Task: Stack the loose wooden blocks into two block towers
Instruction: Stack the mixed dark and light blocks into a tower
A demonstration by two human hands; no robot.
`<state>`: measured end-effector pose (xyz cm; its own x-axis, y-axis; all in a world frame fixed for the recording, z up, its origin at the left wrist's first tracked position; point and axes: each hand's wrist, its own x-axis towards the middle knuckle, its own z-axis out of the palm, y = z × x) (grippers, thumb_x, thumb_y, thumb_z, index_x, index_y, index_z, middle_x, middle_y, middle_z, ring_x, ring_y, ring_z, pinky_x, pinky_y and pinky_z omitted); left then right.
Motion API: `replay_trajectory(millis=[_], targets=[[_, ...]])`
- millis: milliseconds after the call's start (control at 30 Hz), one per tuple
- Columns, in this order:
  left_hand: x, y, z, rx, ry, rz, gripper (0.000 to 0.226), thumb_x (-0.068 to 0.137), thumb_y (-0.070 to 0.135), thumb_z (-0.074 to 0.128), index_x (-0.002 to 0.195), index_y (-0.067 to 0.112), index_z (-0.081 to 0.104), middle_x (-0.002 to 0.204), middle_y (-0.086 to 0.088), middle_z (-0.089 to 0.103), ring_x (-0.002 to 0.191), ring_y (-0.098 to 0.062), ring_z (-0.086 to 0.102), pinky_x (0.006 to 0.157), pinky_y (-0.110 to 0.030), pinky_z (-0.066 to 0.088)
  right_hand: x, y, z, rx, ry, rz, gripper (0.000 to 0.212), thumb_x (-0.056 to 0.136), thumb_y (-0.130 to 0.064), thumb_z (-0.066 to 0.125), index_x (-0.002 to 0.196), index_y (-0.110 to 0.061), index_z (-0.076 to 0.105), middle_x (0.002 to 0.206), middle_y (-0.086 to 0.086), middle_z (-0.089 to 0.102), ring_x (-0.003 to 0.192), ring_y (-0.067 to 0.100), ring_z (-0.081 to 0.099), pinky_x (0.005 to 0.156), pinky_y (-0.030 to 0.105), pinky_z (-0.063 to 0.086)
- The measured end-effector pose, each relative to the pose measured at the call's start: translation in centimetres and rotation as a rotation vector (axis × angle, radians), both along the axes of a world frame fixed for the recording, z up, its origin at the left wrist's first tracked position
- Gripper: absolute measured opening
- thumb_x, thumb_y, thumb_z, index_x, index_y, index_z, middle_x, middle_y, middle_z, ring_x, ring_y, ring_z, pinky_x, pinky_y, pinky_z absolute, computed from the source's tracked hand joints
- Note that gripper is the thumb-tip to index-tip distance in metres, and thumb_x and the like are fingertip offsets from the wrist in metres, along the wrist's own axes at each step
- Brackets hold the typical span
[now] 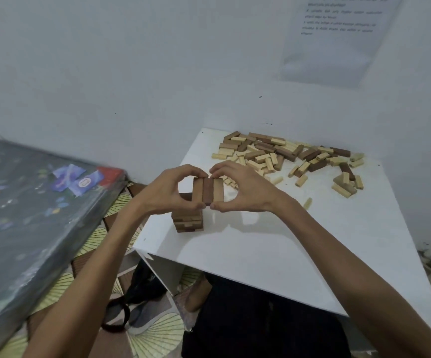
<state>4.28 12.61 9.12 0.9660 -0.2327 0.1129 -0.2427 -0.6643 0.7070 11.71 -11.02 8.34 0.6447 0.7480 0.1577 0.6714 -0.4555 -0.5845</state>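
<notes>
A wooden block tower [188, 220] stands near the left edge of the white table [273, 244]. Over its top, three blocks [208, 190] lie side by side as one row, a dark one between two lighter ones. My left hand [167, 191] pinches the row from the left, thumb at the near end and fingers over the far end. From the right, my right hand [242, 188] pinches the same row in the same way. A heap of loose wooden blocks [286, 157], light and dark, lies at the back of the table.
A small group of loose blocks [347, 182] lies at the right of the heap. The wall stands close behind the table. A plastic-wrapped mattress [28, 202] lies to the left. A black bag [142, 288] and a patterned floor show below the table's near edge.
</notes>
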Motion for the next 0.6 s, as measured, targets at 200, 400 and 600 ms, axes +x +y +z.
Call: replay_trajectory(millis=[200, 400, 600], targets=[[-0.5, 3.5, -0.7, 0.025, 0.041, 0.035, 0.066, 0.067, 0.053, 0.082, 0.128, 0.035, 0.063, 0.127, 0.023, 0.063, 0.126, 0.000, 0.055, 0.101, -0.026, 0.046, -0.1, 3.5, -0.4, -0.033, 0.018, 0.030, 0.067, 0.072, -0.057, 0.079, 0.129, -0.027, 0.058, 0.140, -0.020, 0.049, 0.128, 0.003, 0.048, 0.106, 0.036, 0.045], [-0.8, 5.0, -1.9, 0.026, 0.064, 0.066, 0.060, 0.074, 0.034, 0.090, 0.128, 0.036, 0.063, 0.126, 0.026, 0.063, 0.125, 0.004, 0.054, 0.102, -0.026, 0.042, -0.1, 5.1, -1.0, -0.065, 0.020, 0.039, 0.065, 0.075, -0.052, 0.082, 0.129, -0.026, 0.058, 0.139, -0.019, 0.050, 0.124, 0.005, 0.050, 0.100, 0.030, 0.044], [-1.3, 4.9, -2.5, -0.008, 0.080, 0.082, 0.060, 0.075, 0.025, 0.091, 0.128, 0.030, 0.064, 0.126, 0.021, 0.065, 0.124, 0.004, 0.055, 0.107, -0.021, 0.041, -0.5, 5.3, -1.5, -0.078, 0.034, 0.038, 0.065, 0.076, -0.051, 0.082, 0.130, -0.025, 0.057, 0.138, -0.017, 0.051, 0.121, 0.006, 0.052, 0.098, 0.032, 0.047]])
